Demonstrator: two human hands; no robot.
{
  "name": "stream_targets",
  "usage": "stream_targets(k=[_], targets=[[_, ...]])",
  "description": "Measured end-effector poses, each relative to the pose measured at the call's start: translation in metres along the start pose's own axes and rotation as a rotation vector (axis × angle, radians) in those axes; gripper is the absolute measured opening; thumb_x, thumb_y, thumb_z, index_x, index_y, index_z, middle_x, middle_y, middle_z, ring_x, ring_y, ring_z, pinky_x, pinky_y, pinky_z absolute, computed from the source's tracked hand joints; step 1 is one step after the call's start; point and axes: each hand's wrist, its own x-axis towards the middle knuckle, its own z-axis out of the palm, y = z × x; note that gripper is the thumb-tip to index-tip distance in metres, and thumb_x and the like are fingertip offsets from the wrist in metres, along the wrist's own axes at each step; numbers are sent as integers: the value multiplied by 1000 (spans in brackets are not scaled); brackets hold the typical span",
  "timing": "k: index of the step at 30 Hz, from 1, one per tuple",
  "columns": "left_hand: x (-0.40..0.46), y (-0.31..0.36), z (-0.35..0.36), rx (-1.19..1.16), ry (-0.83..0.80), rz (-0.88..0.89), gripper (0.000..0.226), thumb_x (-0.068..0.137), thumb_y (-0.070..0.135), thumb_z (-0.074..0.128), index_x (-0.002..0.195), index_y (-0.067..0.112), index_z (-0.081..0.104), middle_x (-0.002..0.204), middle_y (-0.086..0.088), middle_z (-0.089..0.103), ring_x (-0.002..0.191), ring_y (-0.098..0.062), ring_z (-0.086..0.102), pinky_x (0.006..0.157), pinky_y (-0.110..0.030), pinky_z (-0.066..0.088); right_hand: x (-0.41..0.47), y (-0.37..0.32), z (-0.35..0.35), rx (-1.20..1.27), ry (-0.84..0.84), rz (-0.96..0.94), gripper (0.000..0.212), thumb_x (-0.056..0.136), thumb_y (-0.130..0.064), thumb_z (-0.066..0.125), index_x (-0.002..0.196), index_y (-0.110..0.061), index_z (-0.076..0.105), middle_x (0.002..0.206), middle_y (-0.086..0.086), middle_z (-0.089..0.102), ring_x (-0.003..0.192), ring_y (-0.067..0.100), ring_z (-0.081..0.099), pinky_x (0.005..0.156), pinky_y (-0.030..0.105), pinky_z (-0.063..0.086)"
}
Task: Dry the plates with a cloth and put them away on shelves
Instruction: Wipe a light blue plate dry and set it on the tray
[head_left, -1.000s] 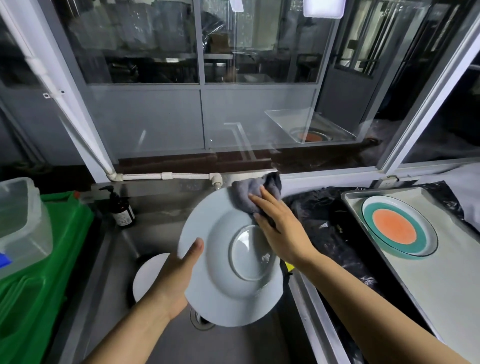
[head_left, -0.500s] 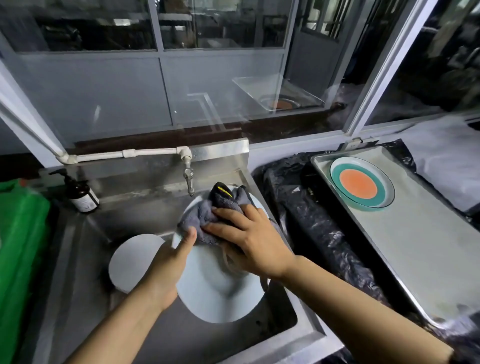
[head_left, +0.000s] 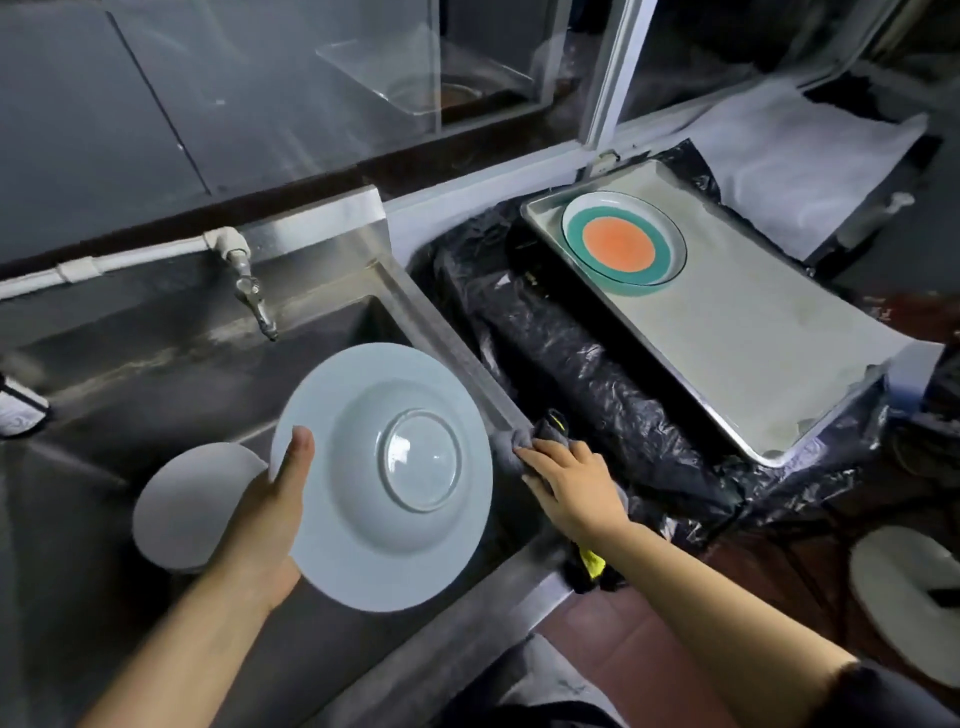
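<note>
left hand (head_left: 260, 525) gripping plate (head_left: 384, 473); right hand (head_left: 576, 483) on cloth (head_left: 522, 439)

bare forearms, dark sleeve (head_left: 857, 691) at right

The left hand (head_left: 270, 512) is raised palm-up with its forearm reaching in from the lower left, thumb lying straight along the near face of what it grips, the other fingers hidden behind. The right hand (head_left: 574, 483) lies palm-down to its right, fingers extended and pressing flat, forearm bare.
</note>
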Motion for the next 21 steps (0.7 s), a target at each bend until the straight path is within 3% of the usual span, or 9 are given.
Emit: stream_targets(k=[3, 5, 9, 13, 16, 19, 21], targets=[[4, -10, -6, 37, 1, -41, 77, 55, 83, 56, 114, 35, 62, 109, 4, 73, 102, -24, 67, 80, -39, 52, -19, 11, 37, -12, -172, 26, 39, 91, -33, 60, 130, -29, 61, 134, 2, 59, 119, 41, 53, 95, 51, 47], [5, -15, -8, 51, 2, -59, 76, 56, 84, 56, 115, 36, 62, 109, 6, 73, 102, -22, 67, 78, -36, 51, -28, 19, 60, -121, -262, 5, 42, 83, -44, 60, 123, -32, 66, 130, 3, 63, 121, 41, 56, 97, 58, 46], [6, -23, -8, 52, -37, -68, 63, 69, 79, 52, 116, 37, 62, 113, 8, 72, 102, -17, 68, 77, -34, 50, -32, 19, 69, -155, -359, 46, 66, 87, -72, 27, 132, -36, 59, 143, 3, 53, 138, 38, 39, 109, 61, 32], [10, -30, -10, 58, -64, -98, 58, 71, 70, 50, 116, 36, 63, 113, 8, 72, 104, -16, 67, 86, -38, 50, -32, 17, 65, -113, -347, 44, 90, 76, -81, -4, 152, -40, 24, 163, -3, 12, 150, 30, -8, 119, 54, -9], [10, -28, -12, 44, -63, -97, 61, 70, 63, 59, 122, 31, 62, 113, 5, 72, 106, -20, 66, 84, -38, 50, -31, 11, 52, -32, -369, 109, 91, 73, -79, -7, 153, -43, 15, 163, -8, 8, 149, 25, -18, 117, 53, -16], [9, -21, -10, 23, -80, -73, 48, 73, 49, 65, 114, 25, 67, 108, 3, 74, 102, -22, 68, 81, -39, 51, -31, 5, 29, 88, -337, 144, 85, 74, -80, -3, 152, -47, 9, 162, -15, 5, 146, 20, -24, 115, 53, -21], [8, -13, -5, 7, -104, -71, 33, 78, 37, 66, 107, 22, 70, 105, 0, 75, 100, -23, 68, 83, -41, 51, -29, 1, 11, 183, -277, 107, 84, 77, -84, 3, 152, -46, 8, 162, -16, 4, 145, 13, -23, 118, 52, -14]])
